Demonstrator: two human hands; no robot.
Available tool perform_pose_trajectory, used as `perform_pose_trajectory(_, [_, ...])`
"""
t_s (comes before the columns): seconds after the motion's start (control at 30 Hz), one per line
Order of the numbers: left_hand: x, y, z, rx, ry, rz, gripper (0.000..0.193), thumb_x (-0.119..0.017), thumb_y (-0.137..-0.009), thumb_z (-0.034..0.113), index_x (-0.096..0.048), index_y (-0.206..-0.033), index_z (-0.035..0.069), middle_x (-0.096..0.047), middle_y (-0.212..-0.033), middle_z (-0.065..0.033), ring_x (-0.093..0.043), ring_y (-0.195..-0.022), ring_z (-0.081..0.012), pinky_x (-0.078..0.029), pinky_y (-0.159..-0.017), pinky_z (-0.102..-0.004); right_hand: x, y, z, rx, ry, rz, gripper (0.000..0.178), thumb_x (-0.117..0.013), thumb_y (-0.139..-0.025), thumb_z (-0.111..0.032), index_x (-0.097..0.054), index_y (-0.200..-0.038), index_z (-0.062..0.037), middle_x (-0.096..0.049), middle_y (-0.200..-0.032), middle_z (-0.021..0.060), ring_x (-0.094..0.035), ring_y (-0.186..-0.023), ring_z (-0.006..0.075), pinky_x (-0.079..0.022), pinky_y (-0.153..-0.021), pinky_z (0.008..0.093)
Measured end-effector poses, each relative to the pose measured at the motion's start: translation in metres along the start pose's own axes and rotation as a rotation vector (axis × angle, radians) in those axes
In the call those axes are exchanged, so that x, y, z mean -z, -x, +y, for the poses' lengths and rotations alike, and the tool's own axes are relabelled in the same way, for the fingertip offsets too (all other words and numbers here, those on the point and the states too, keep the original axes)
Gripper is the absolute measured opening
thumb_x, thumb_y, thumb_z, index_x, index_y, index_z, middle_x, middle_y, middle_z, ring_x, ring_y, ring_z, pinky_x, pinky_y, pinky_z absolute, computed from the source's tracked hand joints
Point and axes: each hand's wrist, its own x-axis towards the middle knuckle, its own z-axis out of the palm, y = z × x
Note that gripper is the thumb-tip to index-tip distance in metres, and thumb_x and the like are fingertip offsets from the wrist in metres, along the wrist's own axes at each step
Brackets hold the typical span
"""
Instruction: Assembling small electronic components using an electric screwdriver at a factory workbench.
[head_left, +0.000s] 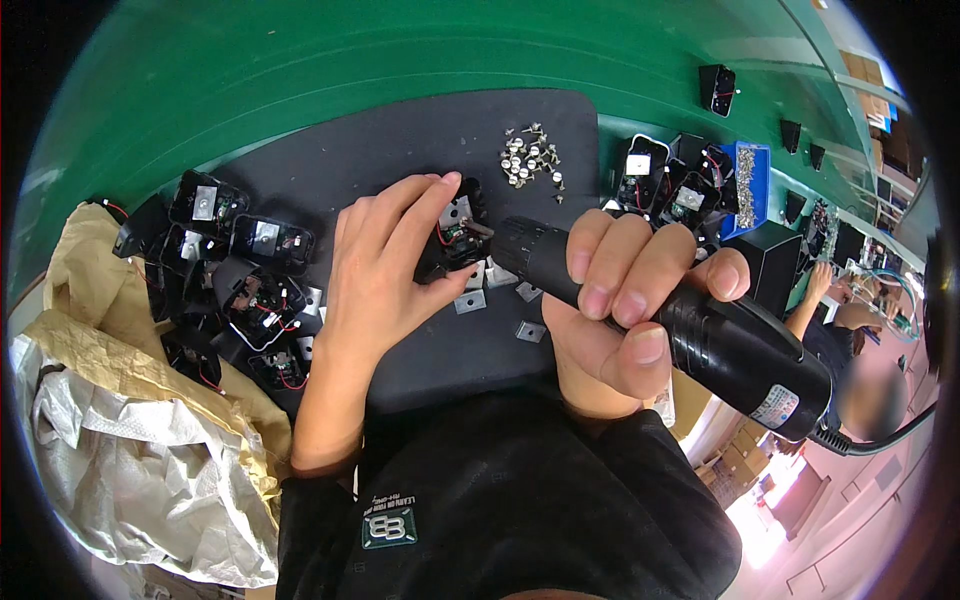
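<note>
My left hand [375, 255] is closed around a small black plastic housing [437, 262], gripping it at its sides on the dark mat. Inside the housing sit a metal plate and a few thin wires. My right hand [630, 290] wraps round a black corded electric screwdriver [755, 360], whose nose points left at the housing. The front of the tool comes close to the housing's right side; whether they touch I cannot tell. Loose square metal plates [470, 301] lie just below the housing. Beyond it is a scatter of silvery screws [530, 158].
Several black housings with wires [265, 300] are piled at the left, beside a crumpled paper-lined sack [130, 470]. More housings [690, 195] stand at the right, next to a blue bin [763, 190] of small metal parts. Further right, another person [835, 340] works at the green bench.
</note>
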Motion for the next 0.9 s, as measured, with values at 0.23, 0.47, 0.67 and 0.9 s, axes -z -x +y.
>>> perform_pose_trajectory(0.23, [0.001, -0.002, 0.001, -0.006, 0.012, 0.017, 0.075, -0.082, -0.055, 0.013, -0.058, -0.126, 0.011, -0.058, -0.116, -0.0053, -0.056, -0.092, -0.0251, -0.041, -0.082, -0.0374, -0.002, -0.002, 0.002, -0.006, 0.024, -0.012, 0.052, -0.064, -0.082, -0.001, -0.037, -0.123, -0.0166, -0.054, -0.082, 0.0034, -0.054, -0.068, 0.0179, -0.045, -0.066, 0.0338])
perform_pose_trajectory(0.47, [0.001, -0.002, 0.001, -0.001, 0.016, 0.012, 0.076, -0.082, -0.053, 0.014, -0.058, -0.125, 0.011, -0.058, -0.116, -0.0049, -0.056, -0.090, -0.0247, -0.041, -0.082, -0.0370, 0.001, -0.001, 0.007, 0.007, 0.052, -0.031, 0.050, -0.064, -0.081, -0.001, -0.037, -0.121, -0.0156, -0.054, -0.082, 0.0038, -0.054, -0.067, 0.0179, -0.046, -0.065, 0.0337])
perform_pose_trajectory(0.67, [0.004, -0.003, 0.000, -0.004, 0.010, -0.005, 0.075, -0.082, -0.054, 0.013, -0.059, -0.125, 0.012, -0.059, -0.116, -0.0039, -0.056, -0.090, -0.0242, -0.042, -0.082, -0.0365, -0.007, -0.001, 0.002, -0.113, 0.168, -0.057, 0.039, -0.068, -0.082, -0.011, -0.042, -0.109, -0.0213, -0.050, -0.077, -0.0014, -0.050, -0.066, 0.0137, -0.041, -0.065, 0.0315])
perform_pose_trajectory(0.9, [0.006, -0.003, -0.001, -0.018, 0.012, -0.008, 0.076, -0.082, -0.054, 0.014, -0.058, -0.126, 0.012, -0.059, -0.116, -0.0044, -0.057, -0.090, -0.0239, -0.042, -0.081, -0.0364, -0.010, -0.003, 0.009, -0.090, 0.166, -0.159, 0.034, -0.066, -0.084, -0.005, -0.039, -0.101, -0.0180, -0.051, -0.077, 0.0007, -0.051, -0.064, 0.0151, -0.043, -0.064, 0.0335])
